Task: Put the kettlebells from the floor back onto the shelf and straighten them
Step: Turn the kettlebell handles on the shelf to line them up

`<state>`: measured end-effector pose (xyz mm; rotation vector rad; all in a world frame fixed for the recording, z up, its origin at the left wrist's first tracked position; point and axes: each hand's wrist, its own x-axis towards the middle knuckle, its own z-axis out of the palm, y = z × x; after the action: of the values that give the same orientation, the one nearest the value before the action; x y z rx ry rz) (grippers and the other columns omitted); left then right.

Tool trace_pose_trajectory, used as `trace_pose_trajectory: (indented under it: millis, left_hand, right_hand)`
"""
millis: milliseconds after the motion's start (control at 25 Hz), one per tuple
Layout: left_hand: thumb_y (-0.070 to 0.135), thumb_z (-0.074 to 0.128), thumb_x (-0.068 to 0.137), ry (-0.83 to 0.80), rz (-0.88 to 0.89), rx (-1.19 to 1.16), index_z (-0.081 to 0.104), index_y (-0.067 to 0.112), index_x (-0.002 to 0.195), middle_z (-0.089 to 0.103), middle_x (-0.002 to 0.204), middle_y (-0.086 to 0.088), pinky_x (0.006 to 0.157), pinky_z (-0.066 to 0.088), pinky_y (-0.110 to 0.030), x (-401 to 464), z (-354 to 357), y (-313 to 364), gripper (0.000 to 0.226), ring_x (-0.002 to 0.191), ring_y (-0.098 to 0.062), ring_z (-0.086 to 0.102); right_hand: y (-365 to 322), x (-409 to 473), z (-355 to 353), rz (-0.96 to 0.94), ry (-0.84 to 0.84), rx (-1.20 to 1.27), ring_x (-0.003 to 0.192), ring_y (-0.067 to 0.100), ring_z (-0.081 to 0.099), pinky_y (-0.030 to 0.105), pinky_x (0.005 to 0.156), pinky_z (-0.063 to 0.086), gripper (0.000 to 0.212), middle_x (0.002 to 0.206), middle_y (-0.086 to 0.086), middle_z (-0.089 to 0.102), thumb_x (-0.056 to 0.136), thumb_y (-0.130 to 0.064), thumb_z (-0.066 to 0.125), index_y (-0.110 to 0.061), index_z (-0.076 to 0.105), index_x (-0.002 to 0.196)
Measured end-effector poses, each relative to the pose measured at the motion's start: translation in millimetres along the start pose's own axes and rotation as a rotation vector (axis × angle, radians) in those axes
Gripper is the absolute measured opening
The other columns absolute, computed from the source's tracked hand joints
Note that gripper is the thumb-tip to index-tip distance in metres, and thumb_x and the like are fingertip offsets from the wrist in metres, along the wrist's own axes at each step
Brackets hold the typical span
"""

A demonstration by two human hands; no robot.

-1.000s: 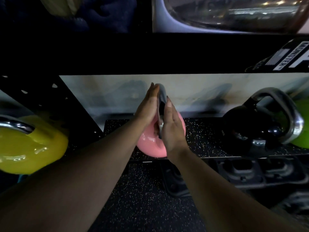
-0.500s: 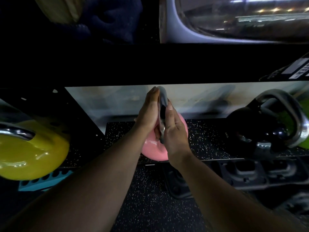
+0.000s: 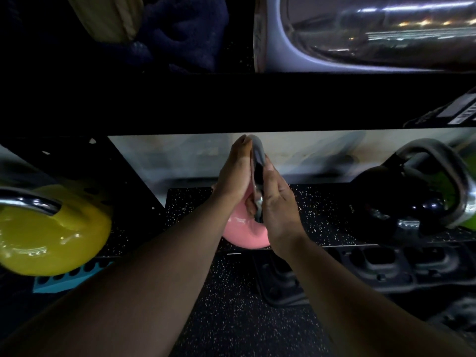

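At far left a glossy yellow kettlebell [image 3: 49, 235] is sitting in the next bay, its chrome handle catching light; a dark rack upright [image 3: 121, 176] is standing between it and the middle bay; a blue perforated block [image 3: 67, 278] is lying below it. In the centre both forearms are reaching forward; the left hand [image 3: 233, 173] and the right hand [image 3: 278, 210] are pressing flat against either side of the grey handle [image 3: 257, 161] of a pink kettlebell [image 3: 244, 231], so the grip is clamped on that handle from both sides. The pink kettlebell is sitting at the front lip of the speckled shelf [image 3: 322, 217], its belly hanging slightly over the edge. Judging from this, the placing step is in hand; the next move is calling for a push deeper onto the shelf and a turn of the handle to line up with the neighbours. The dark beam [image 3: 231, 101] of the upper shelf is lying just above the fingertips, so headroom is tight; bare mat is lying open to either side. To the right a black kettlebell [image 3: 401, 199] is standing well apart, with a green one [image 3: 468, 220] partly hidden behind it; dark moulded trays [image 3: 381, 264] are lying on the floor below.
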<state>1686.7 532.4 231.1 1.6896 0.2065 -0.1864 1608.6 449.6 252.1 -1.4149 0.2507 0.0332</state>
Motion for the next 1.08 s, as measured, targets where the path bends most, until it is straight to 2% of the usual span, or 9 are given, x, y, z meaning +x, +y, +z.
trace_pose_trajectory:
  millis: [120,280,400,480,640,760,840,960,1080]
  left_hand:
    - [0.085,0.029,0.075,-0.004,0.006,0.031,0.063,0.032,0.124,0.07,0.121,-0.008,0.106,0.047,-0.049,1,-1,-1,0.079,0.115,-0.025,0.065]
    - [0.082,0.039,0.073,-0.011,-0.003,0.02,0.065,0.033,0.127,0.069,0.127,-0.004,0.113,0.042,-0.047,9,-8,-4,0.078,0.122,-0.021,0.062]
    - [0.081,0.035,0.073,-0.013,0.021,0.053,0.061,0.032,0.131,0.067,0.131,-0.003,0.113,0.041,-0.045,7,-7,0,0.08,0.124,-0.021,0.06]
    - [0.081,0.032,0.074,-0.02,0.031,0.059,0.059,0.034,0.133,0.065,0.133,-0.003,0.113,0.041,-0.045,4,-7,1,0.08,0.125,-0.022,0.059]
    - [0.082,0.027,0.076,-0.05,0.014,0.098,0.057,0.035,0.134,0.064,0.135,-0.005,0.113,0.041,-0.048,4,-7,2,0.081,0.126,-0.025,0.058]
    - [0.081,0.028,0.083,-0.06,-0.002,0.096,0.056,0.031,0.136,0.063,0.136,-0.009,0.114,0.039,-0.048,3,-7,4,0.078,0.127,-0.026,0.058]
    - [0.07,0.027,0.096,-0.077,0.006,0.134,0.052,0.029,0.142,0.059,0.14,-0.011,0.116,0.036,-0.046,-1,-8,6,0.066,0.13,-0.026,0.054]
    - [0.066,0.023,0.1,-0.095,0.015,0.27,0.04,0.03,0.152,0.052,0.151,-0.01,0.119,0.032,-0.044,-7,-16,16,0.065,0.138,-0.028,0.049]
    - [0.051,0.038,0.104,-0.028,0.092,0.49,0.041,0.025,0.152,0.05,0.153,-0.009,0.106,0.038,-0.03,-30,-40,24,0.054,0.132,-0.026,0.054]
  right_hand:
    - [5,2,2,0.018,-0.017,0.025,0.079,-0.012,0.067,0.006,0.057,0.049,0.04,0.111,-0.007,0.073,0.105,-0.041,0.035,-0.028,0.057,0.136]
    - [5,-3,8,0.046,-0.016,0.059,0.096,0.002,0.069,0.023,0.062,0.06,0.037,0.108,0.004,0.074,0.103,-0.045,0.036,-0.035,0.06,0.131]
    - [3,-5,9,0.022,-0.011,0.06,0.077,0.004,0.061,0.02,0.06,0.052,0.034,0.099,0.01,0.074,0.104,-0.043,0.037,-0.036,0.063,0.123]
    - [1,-7,9,0.0,0.006,0.028,0.079,0.004,0.062,0.018,0.06,0.051,0.035,0.091,-0.001,0.075,0.104,-0.044,0.037,-0.035,0.063,0.127]
    - [3,-6,8,0.017,0.001,-0.034,0.079,-0.002,0.066,0.009,0.059,0.051,0.043,0.111,0.008,0.073,0.104,-0.046,0.035,-0.03,0.056,0.137]
    - [4,-6,6,0.023,0.016,-0.034,0.074,0.002,0.065,0.012,0.057,0.051,0.044,0.111,0.014,0.071,0.103,-0.048,0.034,-0.03,0.056,0.136]
    - [6,-5,6,0.013,0.018,-0.094,0.089,0.013,0.069,0.018,0.066,0.055,0.048,0.113,0.015,0.071,0.1,-0.058,0.033,-0.035,0.055,0.135]
    - [6,-2,4,0.043,-0.034,-0.193,0.115,0.022,0.062,0.038,0.097,0.053,0.058,0.131,0.007,0.065,0.091,-0.072,0.03,-0.045,0.048,0.139]
    - [-8,3,-3,-0.007,0.011,-0.416,0.119,0.024,0.059,0.048,0.103,0.047,0.051,0.13,0.007,0.063,0.097,-0.059,0.034,-0.035,0.049,0.139]
